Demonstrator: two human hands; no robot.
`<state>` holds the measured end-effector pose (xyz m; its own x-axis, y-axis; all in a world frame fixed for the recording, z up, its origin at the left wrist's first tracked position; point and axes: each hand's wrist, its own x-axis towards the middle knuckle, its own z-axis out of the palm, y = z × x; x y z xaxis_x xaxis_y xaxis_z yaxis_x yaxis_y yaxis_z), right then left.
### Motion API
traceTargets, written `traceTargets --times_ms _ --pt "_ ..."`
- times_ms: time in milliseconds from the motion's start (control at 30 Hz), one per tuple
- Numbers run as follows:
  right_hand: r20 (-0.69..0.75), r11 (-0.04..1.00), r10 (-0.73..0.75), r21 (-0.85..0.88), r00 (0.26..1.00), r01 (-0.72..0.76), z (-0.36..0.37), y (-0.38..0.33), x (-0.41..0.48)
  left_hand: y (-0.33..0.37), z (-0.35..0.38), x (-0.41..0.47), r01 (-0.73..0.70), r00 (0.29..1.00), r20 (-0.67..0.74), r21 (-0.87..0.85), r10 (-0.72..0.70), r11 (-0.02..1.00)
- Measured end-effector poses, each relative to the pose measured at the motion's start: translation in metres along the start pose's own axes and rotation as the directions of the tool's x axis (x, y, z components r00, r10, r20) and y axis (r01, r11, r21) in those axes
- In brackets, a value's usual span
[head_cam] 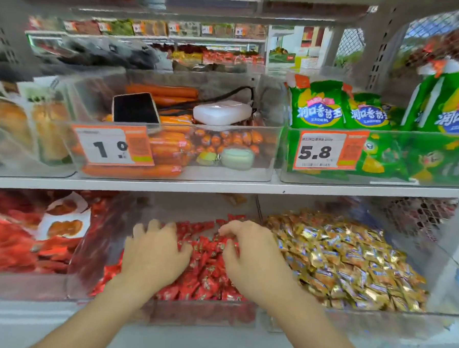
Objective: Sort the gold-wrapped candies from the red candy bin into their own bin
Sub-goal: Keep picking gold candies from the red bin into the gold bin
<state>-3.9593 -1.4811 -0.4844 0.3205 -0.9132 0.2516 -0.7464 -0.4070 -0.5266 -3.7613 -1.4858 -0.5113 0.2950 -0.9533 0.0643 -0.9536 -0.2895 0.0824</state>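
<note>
Two bare forearms reach in from the lower edge. Left hand (155, 249) lies palm down on the red candies (207, 273), fingers spread and slightly bent, nothing pinched that shows. Right hand (251, 252) is just beside it, knuckles up, fingers curled down into the same pile; cannot tell whether they hold a piece.

Both hands are inside the red candy bin (99, 247), a clear-walled bin on the lower shelf. Gold-wrapped candies (351, 260) are heaped in the gold bin (361, 317), touching the red bin's right side. The right hand sits near that dividing wall.

Red packets (9, 236) fill the space to the left.

Upper shelf (222, 186): a clear bin of orange sausages (166, 149), with a dark phone (136, 107) and a white case (222, 112) lying on top. Orange price tag (113, 146) on its front. To the right, green snack bags (317, 104) behind a tag reading 5.8 (328, 149).
</note>
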Motion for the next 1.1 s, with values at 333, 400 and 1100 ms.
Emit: traceTargets --times_ms 333,400,1100 --pt "0.224 0.829 0.554 -0.237 0.802 -0.507 0.085 0.01 0.102 -0.052 0.032 0.064 0.171 0.891 0.448 -0.184 -0.072 0.968" --pt "0.279 0.795 0.607 -0.228 0.745 -0.562 0.099 0.019 0.12 -0.053 0.033 0.073 0.177 0.908 0.414 -0.242 -0.063 0.954" --pt "0.114 0.893 0.388 -0.294 0.915 -0.341 0.053 -0.015 0.087 -0.04 0.025 0.066 -0.366 0.93 -0.091 -0.298 0.356 0.881"
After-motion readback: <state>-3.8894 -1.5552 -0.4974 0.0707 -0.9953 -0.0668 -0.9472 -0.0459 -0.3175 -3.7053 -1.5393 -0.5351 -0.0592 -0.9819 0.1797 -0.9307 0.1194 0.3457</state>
